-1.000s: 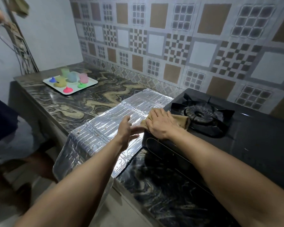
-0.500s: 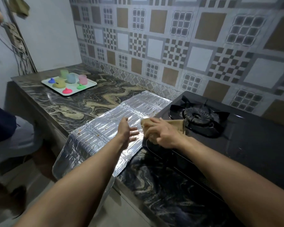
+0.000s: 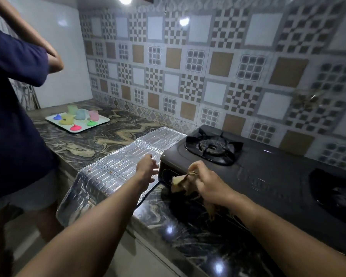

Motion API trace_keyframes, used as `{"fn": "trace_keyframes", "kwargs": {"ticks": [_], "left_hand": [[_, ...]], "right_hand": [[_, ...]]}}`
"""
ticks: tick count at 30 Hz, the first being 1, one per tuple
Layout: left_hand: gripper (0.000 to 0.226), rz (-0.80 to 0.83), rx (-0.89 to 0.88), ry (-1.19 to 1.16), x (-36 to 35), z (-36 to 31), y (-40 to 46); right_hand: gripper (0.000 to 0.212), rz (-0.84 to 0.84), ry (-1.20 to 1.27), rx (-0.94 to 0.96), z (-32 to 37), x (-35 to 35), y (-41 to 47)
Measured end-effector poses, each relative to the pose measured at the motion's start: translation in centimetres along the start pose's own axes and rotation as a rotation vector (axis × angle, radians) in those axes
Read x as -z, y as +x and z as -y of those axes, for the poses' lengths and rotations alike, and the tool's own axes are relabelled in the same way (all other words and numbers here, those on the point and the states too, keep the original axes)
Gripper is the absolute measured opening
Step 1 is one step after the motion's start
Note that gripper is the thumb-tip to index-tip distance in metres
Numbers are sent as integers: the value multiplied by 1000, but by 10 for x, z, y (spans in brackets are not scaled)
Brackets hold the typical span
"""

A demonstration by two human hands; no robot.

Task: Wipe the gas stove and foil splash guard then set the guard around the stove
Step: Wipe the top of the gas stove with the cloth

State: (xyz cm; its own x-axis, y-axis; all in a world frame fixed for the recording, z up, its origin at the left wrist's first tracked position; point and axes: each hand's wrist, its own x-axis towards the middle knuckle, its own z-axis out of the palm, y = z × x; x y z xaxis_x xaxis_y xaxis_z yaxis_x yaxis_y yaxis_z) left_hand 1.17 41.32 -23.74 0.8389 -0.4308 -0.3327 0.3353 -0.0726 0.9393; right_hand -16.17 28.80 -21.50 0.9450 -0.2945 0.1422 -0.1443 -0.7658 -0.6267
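Right hand (image 3: 206, 186) bunched around a tan cloth (image 3: 181, 181), pressing it to the stove (image 3: 268, 170) at its front left corner, apparently to rub the front panel. Left hand (image 3: 147, 168) spread and holding nothing, hovering at the near end of the guard (image 3: 116, 168), likely to steady it or take it next. Guard lying flat on the surface (image 3: 84, 140) just left of the stove, near end drooping over the edge, probably laid out for wiping.

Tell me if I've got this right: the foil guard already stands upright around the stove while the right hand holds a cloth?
Not quite. In the head view the foil guard lies flat on the counter beside the stove. The right hand does hold a cloth.
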Motion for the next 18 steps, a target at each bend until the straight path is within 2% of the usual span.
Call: {"fn": "trace_keyframes", "kwargs": {"ticks": [2, 6, 9, 11, 14, 18], "left_hand": [[31, 75, 42, 3, -6, 3, -16], [29, 288, 34, -17, -14, 10, -52], [36, 417, 38, -137, -15, 10, -74], [42, 471, 43, -228, -14, 9, -84], [50, 472, 12, -259, -10, 4, -91], [10, 350, -107, -79, -3, -1, -89]], "right_hand": [[10, -55, 69, -83, 7, 5, 2], [24, -209, 422, -239, 21, 8, 2], [31, -272, 706, -405, 27, 7, 6], [27, -296, 839, -504, 33, 8, 6], [27, -306, 962, -599, 40, 7, 9], [29, -286, 1031, -649, 45, 2, 13]]}}
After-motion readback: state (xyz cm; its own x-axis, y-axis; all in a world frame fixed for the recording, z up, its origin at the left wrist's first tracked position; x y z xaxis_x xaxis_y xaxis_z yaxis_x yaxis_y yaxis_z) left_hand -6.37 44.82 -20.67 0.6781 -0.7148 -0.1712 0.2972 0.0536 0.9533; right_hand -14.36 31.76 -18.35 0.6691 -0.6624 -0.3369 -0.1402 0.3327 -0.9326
